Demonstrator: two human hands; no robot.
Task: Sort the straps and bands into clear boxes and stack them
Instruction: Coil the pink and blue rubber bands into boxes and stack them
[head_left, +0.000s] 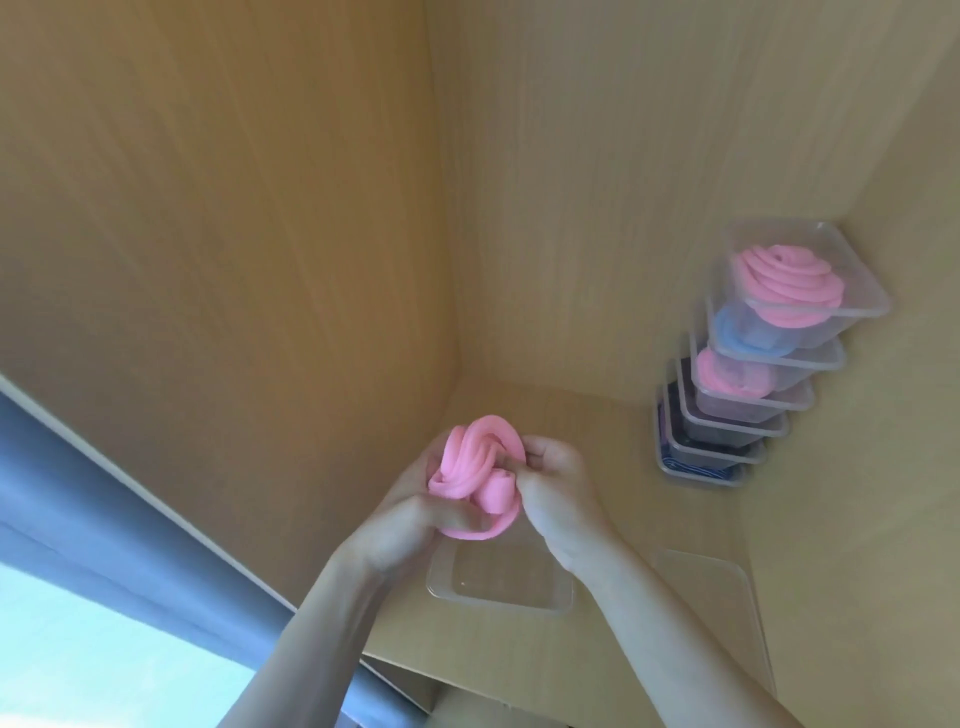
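Above clear box (498, 597); hands (488, 493) grip pink band (470, 475)

Likely a home storage spot. Light wood-grain panels (208, 208) meet in a cupboard corner. Stack of clear boxes (826, 313) at 3 o'clock. Blue curtain (104, 493) and bright window (78, 649) at 8 o'clock.

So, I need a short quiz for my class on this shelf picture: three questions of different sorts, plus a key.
1. True or false: the left hand and the right hand both grip the coiled pink stretchy band.
2. Where is the empty clear plastic box? A) on top of the stack; B) on the wooden shelf, beneath the hands; C) in the left hand.
3. In the stack of clear plastic boxes, what colour is the band in the top box?
Key: 1 true; 2 B; 3 pink.
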